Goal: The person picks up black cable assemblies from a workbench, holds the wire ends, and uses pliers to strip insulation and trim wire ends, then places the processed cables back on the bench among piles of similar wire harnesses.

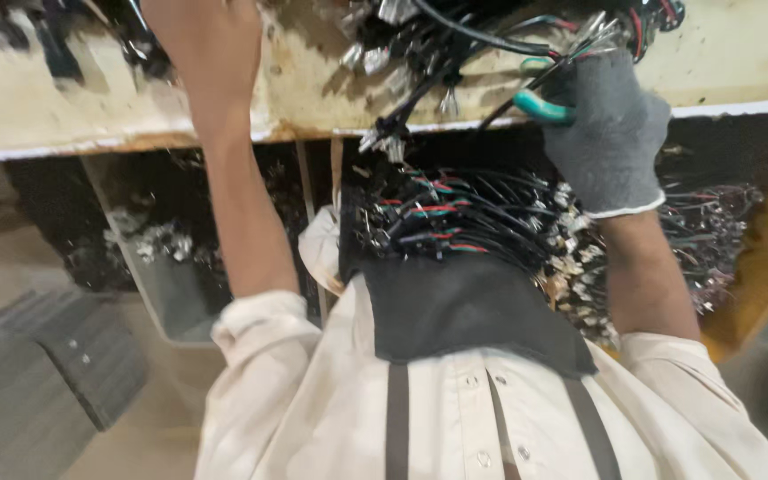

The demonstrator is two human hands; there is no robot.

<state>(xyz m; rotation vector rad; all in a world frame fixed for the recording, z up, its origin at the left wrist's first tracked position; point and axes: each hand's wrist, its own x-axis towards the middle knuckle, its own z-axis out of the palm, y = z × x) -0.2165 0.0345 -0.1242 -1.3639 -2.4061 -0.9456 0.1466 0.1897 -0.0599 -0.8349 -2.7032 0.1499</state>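
Head view, right hand: the gloved right hand [611,133], at 1 o'clock, is closed round teal-handled pliers [544,105], their nose buried in a wire bundle [455,53] at 12 o'clock on the tabletop [740,62].
Head view, left hand: the bare left hand [202,40] reaches up at 11 o'clock and is cut off by the frame edge; I cannot tell whether it is wide, narrow or holding anything.
Doing it well: my judgement is that the pliers should bite one lead at a time, with the bundle steadied so neighbouring wires stay out of the nose.
Lap: a heap of black, red and green wire leads [464,222] with metal terminals lies at centre on a dark apron [473,311].
Containers: a grey bin [175,293] at 9 o'clock, under the tabletop, holds small shiny metal pieces [157,240]; their kind is too blurred to tell.
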